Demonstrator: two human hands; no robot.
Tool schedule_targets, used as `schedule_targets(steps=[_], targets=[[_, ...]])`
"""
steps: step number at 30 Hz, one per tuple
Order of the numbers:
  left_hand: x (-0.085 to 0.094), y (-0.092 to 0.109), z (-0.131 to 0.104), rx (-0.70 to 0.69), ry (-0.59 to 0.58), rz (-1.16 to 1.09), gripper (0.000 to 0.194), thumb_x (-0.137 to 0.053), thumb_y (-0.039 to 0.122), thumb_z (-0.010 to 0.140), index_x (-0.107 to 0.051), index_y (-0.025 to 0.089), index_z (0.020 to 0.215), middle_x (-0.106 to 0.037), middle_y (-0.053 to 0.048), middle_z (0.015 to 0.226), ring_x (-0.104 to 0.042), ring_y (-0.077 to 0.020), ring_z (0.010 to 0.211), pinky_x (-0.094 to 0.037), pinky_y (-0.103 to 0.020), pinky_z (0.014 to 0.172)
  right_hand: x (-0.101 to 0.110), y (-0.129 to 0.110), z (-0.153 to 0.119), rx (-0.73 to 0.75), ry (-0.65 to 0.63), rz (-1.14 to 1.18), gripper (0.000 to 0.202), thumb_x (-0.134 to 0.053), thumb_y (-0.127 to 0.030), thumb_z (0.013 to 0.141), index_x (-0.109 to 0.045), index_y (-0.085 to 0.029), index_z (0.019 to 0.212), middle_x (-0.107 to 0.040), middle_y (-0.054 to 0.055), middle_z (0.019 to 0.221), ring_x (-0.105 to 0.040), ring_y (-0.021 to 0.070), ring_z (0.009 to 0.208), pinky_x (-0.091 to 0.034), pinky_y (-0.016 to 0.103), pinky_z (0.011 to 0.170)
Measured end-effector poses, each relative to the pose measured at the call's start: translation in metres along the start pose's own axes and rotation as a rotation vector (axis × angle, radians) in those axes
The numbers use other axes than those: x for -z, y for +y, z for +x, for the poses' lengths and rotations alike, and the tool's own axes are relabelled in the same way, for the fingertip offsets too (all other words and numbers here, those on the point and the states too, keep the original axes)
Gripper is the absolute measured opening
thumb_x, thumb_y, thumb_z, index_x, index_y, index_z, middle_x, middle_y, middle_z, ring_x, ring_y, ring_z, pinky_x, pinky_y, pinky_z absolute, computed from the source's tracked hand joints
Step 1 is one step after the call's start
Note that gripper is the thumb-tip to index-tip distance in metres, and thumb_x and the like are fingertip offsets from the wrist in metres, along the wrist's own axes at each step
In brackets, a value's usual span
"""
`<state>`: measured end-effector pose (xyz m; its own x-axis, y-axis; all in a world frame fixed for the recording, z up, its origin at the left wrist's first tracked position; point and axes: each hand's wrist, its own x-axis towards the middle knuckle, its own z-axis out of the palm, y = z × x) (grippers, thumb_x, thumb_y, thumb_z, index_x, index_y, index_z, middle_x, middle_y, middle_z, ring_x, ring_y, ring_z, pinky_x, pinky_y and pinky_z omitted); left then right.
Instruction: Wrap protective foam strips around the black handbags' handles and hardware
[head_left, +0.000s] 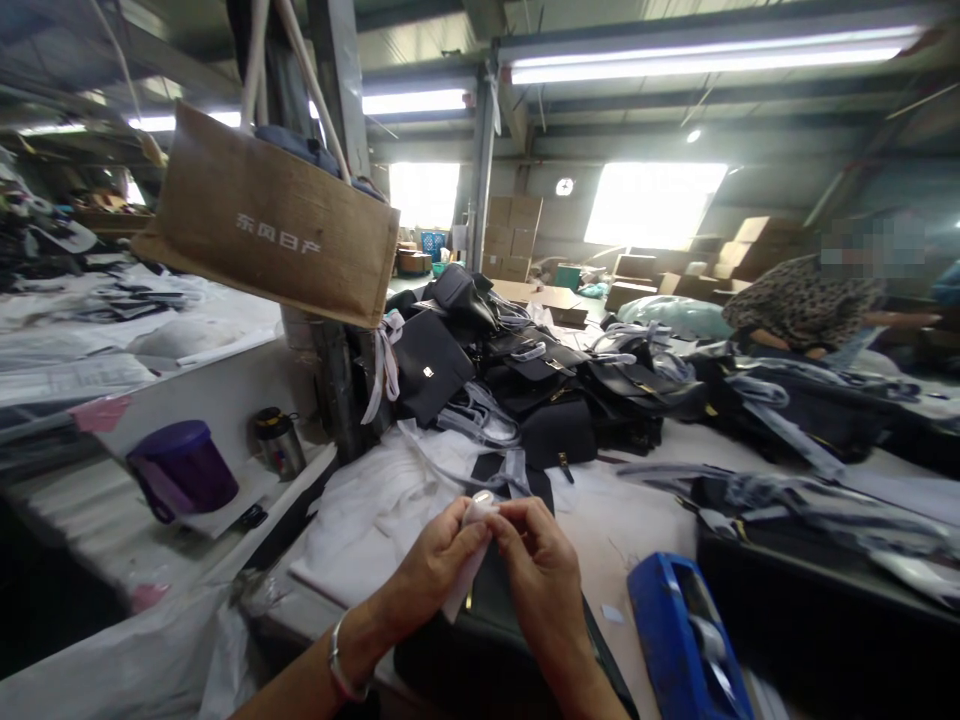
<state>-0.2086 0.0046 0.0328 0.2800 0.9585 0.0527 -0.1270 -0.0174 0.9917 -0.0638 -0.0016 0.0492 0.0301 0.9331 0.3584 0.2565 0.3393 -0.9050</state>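
Observation:
My left hand (433, 562) and my right hand (541, 562) meet in front of me, fingers pinched on a small piece of white wrapping (465, 580). A shiny rounded end shows at its top; what is inside, if anything, I cannot make out. Beneath my hands lies a black bag (469, 660), partly hidden by my forearms, with a bit of gold-coloured metal near the wrapping. A strap in clear plastic (515, 468) runs from just beyond my fingers. To the right of my right hand stands a blue tape dispenser (667, 640).
Black bags (555, 430) with wrapped straps are piled ahead. White sheets (360, 510) lie at left. A brown tote (277, 220) hangs from a post. A purple container (184, 465) and a flask (279, 445) stand on the left shelf. Another person (802, 300) is at the right.

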Motion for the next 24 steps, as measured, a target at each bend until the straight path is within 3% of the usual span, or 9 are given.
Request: schedule_targets(steps=[4,8,12,17,24], targets=[[0.002,0.005,-0.001,0.012,-0.032,0.002,0.029,-0.055,0.045,0.091,-0.056,0.019,0.103,-0.057,-0.001,0.088,-0.053,-0.0147,0.081,-0.042,-0.024,0.070,0.001,-0.002,-0.002,0.046,-0.023,0.004,0.015,-0.059,-0.037,0.091,-0.067,-0.024,0.089,-0.065,0.004,0.088,-0.060,0.0209,0.080,-0.045,0.029,0.068],[0.005,0.009,-0.001,-0.061,-0.039,0.116,0.026,-0.054,0.044,0.093,-0.054,0.018,0.100,-0.056,-0.001,0.092,-0.052,-0.0162,0.088,-0.042,-0.027,0.078,-0.001,0.000,-0.004,-0.070,-0.103,0.126,0.019,-0.064,-0.039,0.087,-0.067,-0.026,0.100,-0.067,0.002,0.086,-0.060,0.0202,0.077,-0.046,0.028,0.069],[0.008,0.011,-0.002,-0.073,-0.084,0.202,0.026,-0.052,0.044,0.094,-0.052,0.019,0.100,-0.054,0.000,0.093,-0.051,-0.0160,0.089,-0.041,-0.029,0.082,-0.002,0.000,-0.003,-0.143,-0.107,0.194,0.015,-0.066,-0.039,0.086,-0.068,-0.025,0.091,-0.069,0.001,0.081,-0.061,0.0204,0.076,-0.047,0.027,0.069],[0.008,0.016,-0.003,-0.067,-0.134,0.201,0.026,-0.049,0.044,0.095,-0.052,0.019,0.102,-0.054,0.000,0.092,-0.051,-0.0161,0.086,-0.042,-0.028,0.076,0.001,-0.002,0.001,-0.081,-0.057,0.119,0.011,-0.064,-0.034,0.087,-0.069,-0.024,0.084,-0.068,0.001,0.080,-0.061,0.0192,0.076,-0.046,0.027,0.070],[0.004,0.017,-0.005,-0.106,-0.067,0.287,0.025,-0.044,0.043,0.097,-0.052,0.019,0.093,-0.060,-0.001,0.082,-0.056,-0.0163,0.082,-0.042,-0.027,0.072,-0.004,-0.001,0.003,-0.021,-0.023,0.072,0.015,-0.061,-0.033,0.090,-0.063,-0.021,0.081,-0.064,0.000,0.075,-0.059,0.0164,0.068,-0.046,0.025,0.063]])
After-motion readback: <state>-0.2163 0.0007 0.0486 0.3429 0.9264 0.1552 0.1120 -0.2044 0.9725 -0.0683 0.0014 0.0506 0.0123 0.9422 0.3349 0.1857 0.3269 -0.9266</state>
